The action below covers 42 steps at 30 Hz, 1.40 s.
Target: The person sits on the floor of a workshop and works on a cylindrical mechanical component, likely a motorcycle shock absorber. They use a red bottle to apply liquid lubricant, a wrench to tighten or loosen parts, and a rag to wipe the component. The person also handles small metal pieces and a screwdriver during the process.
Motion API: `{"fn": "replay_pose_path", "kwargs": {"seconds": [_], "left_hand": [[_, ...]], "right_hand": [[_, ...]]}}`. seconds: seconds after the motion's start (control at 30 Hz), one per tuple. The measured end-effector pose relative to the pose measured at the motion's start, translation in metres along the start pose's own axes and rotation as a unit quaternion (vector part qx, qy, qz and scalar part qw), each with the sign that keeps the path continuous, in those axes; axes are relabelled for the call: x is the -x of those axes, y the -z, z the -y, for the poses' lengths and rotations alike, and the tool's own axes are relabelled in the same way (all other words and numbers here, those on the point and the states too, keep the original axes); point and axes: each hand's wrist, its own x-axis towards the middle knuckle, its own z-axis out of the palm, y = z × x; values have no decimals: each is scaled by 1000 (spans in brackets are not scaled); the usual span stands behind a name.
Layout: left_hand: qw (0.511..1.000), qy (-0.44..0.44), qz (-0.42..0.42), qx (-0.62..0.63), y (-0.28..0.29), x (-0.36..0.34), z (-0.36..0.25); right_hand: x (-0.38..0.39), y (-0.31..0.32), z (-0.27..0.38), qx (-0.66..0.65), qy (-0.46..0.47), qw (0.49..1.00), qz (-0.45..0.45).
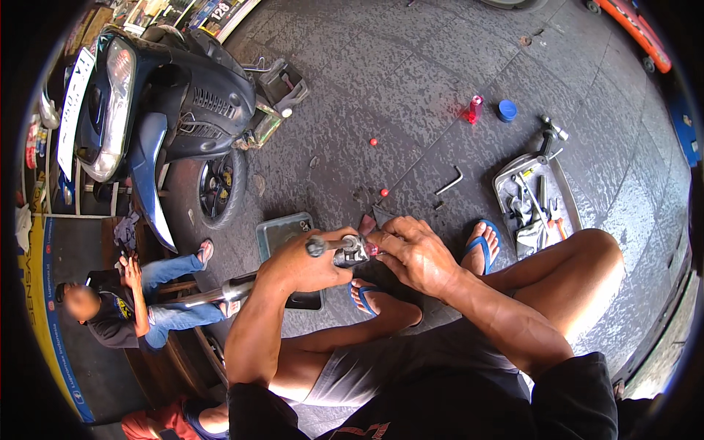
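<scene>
My left hand (312,260) is closed round a long metal tube that looks like a motorcycle fork leg (213,295). Its lug end (352,251) pokes out between my hands, and the shaft runs off to the lower left. A dark grey rod with a rounded end (317,246) crosses my left fingers. My right hand (418,257) presses its fingers together against the lug end, on a small reddish-pink piece, perhaps cloth or paper (374,250); its kind is unclear. Below my hands lies a shallow grey tray (282,229), partly hidden by my left hand.
A blue-black scooter (183,95) stands at the left, near a seated person (117,308). On the floor are a red bottle (475,108), a blue lid (507,111), red balls (373,142), a hex key (450,181), a hammer (551,132) and a tool tray (568,198).
</scene>
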Motion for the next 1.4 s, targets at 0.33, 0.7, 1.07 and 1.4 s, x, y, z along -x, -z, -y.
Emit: {"fn": "replay_pose_path", "kwargs": {"seconds": [0.33,0.7,1.07,1.4], "left_hand": [[963,-200,-91,154,-4,-6,4],[704,-199,-466,498,-51,-25,22],[535,-176,-642,521,-108,-70,0],[507,-167,-682,500,-119,-63,22]], "right_hand": [[-23,59,43,32,43,999,-4],[-70,124,25,-174,-109,973,-105],[-56,206,-255,235,-310,917,-86],[0,241,-406,321,-457,826,-72]]}}
